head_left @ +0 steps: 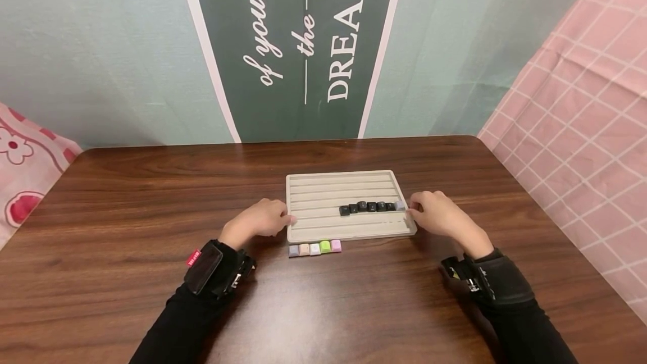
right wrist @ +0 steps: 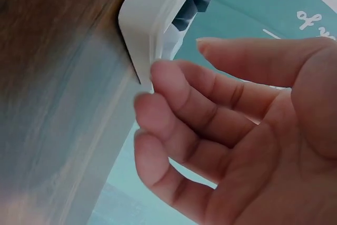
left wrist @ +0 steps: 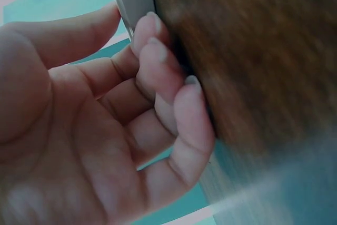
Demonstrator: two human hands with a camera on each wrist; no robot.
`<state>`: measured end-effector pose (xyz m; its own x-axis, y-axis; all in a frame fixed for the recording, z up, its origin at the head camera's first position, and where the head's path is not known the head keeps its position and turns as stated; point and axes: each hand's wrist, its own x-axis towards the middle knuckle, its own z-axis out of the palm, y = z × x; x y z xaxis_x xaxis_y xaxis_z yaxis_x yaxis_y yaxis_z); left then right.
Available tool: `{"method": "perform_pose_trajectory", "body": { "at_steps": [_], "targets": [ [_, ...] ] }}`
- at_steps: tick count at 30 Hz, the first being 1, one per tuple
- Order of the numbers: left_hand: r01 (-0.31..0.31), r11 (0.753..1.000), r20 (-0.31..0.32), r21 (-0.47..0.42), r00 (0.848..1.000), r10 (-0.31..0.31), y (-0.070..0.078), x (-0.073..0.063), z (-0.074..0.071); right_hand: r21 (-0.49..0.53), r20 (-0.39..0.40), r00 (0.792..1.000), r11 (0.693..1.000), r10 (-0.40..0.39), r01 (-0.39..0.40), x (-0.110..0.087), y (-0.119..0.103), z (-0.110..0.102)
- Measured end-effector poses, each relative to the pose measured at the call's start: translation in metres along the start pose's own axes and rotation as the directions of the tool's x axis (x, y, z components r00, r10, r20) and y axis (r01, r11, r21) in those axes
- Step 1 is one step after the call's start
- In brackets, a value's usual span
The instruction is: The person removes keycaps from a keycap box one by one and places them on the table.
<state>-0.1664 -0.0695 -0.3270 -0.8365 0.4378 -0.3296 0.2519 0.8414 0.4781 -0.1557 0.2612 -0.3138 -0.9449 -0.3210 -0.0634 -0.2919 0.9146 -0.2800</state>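
A beige ridged tray [head_left: 349, 230] lies on the table. My left hand [head_left: 261, 217] holds its left edge, thumb on the rim and curled fingers [left wrist: 192, 114] against the side in the left wrist view. At the right edge, my right hand [head_left: 438, 213] has loosely bent fingers [right wrist: 171, 85] by the tray's corner; its thumb stands apart from the rim in the right wrist view. A row of several black keycaps [head_left: 371, 206] sits in one tray groove, with a grey-blue keycap [head_left: 399, 205] at its right end.
Just before the tray's front edge, several keycaps lie in a row on the brown table [head_left: 354, 308], including a green keycap [head_left: 325, 247] and a pink keycap [head_left: 336, 246]. A wall cloth with lettering [head_left: 303, 49] hangs behind; pink checked cloth [head_left: 581, 105] hangs at right.
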Motion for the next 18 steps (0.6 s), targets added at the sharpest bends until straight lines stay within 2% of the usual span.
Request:
{"method": "perform_pose_trajectory", "body": {
  "at_steps": [5, 12, 18],
  "targets": [
    [-0.019, 1.000, 0.013, -0.001, 1.000, 0.019, -0.001, 0.000, 0.000, 0.003, -0.020, 1.000, 1.000, -0.019, 0.019, -0.001, -0.004, -0.001],
    [0.014, 1.000, 0.008, -0.006, 1.000, -0.014, -0.001, 0.002, 0.003, 0.019, -0.074, 0.995, 0.998, -0.062, 0.063, -0.002, -0.012, -0.002],
    [0.021, 1.000, 0.009, 0.013, 1.000, -0.021, 0.000, 0.000, 0.002, 0.048, -0.089, 0.994, 0.996, -0.071, 0.075, -0.001, -0.019, -0.001]
  ]
}}
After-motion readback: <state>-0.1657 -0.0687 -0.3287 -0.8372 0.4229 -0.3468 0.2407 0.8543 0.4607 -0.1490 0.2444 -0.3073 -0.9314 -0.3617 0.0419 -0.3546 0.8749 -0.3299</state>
